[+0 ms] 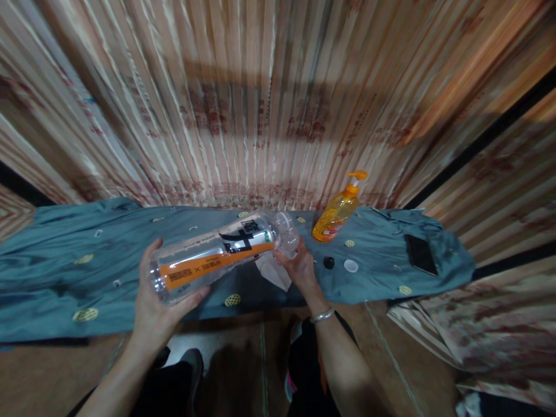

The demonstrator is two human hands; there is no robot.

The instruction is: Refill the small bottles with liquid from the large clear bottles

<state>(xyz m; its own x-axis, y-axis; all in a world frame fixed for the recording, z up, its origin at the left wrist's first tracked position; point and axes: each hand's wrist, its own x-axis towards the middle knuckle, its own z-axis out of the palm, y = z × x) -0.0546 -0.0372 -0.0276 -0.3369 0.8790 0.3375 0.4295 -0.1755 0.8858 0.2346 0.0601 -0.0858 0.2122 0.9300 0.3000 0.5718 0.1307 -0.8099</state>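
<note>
Tilted above the cloth-covered table is a large clear plastic bottle [217, 255] with an orange and silver label. My left hand [158, 304] is wrapped around its base, at the left end. At the other end, my right hand [299, 266], with a bangle on the wrist, grips a small rounded clear plastic piece [287, 231] against the bottle's neck. Whether that piece is joined to the bottle, I cannot tell. Just below the right hand is a white tissue-like sheet [274, 273]. To its right lie a small black cap [329, 263] and a white disc [351, 266].
An orange pump bottle [336, 214] stands on the blue-green tablecloth [117, 255] near the back. A dark phone-like slab [420, 255] lies at the right. Behind the table hangs a striped curtain [269, 116]. Dark bars cross both sides.
</note>
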